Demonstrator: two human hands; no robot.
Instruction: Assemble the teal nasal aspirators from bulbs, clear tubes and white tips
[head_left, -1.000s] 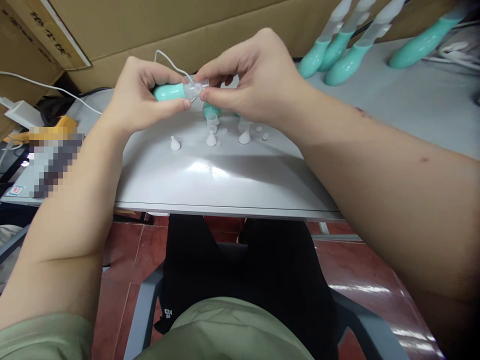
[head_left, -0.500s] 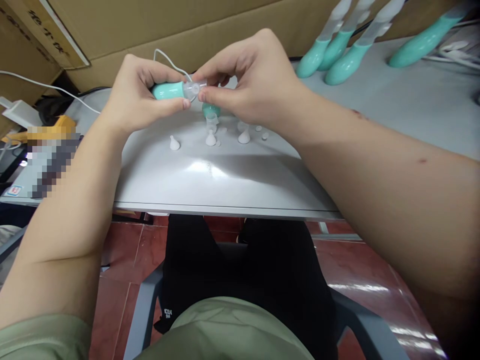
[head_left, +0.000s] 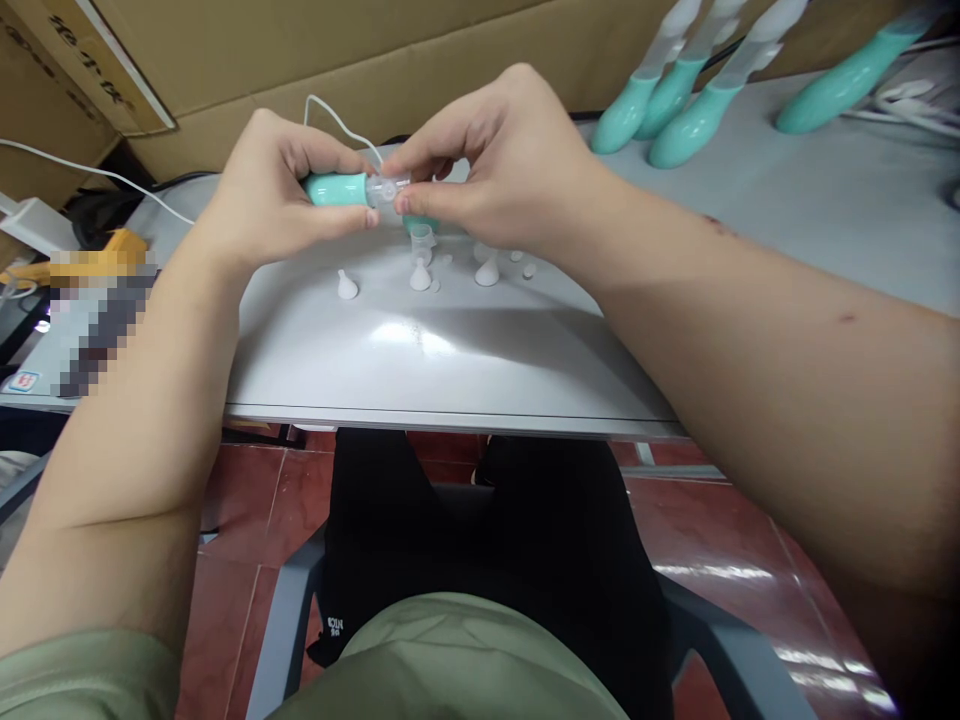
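My left hand (head_left: 266, 195) is closed round the teal body of a bulb aspirator (head_left: 337, 190), held level above the table. Its clear plastic tube (head_left: 381, 191) points right, and my right hand (head_left: 517, 160) pinches the far end between thumb and fingers. Whatever tip sits inside that pinch is hidden. Below on the table stand white funnel-shaped tips: one at left (head_left: 347, 286), one in the middle (head_left: 421, 276) and one at right (head_left: 487, 270). A small clear cup-like piece (head_left: 422, 238) stands in front of a teal part (head_left: 420, 222), mostly covered by my right hand. Small whitish discs (head_left: 529, 271) lie nearby.
Several teal bulb aspirators with clear tubes (head_left: 694, 125) stand at the back right, and another (head_left: 840, 95) leans farther right beside white cables (head_left: 911, 105). Cardboard (head_left: 300, 50) walls the rear. A yellow object (head_left: 124, 255) and a white box-shaped piece (head_left: 45, 228) lie left.
Both hands keep the same grip on the aspirator. It has dipped very slightly, with the view shifting a little; the table parts stay where they were.
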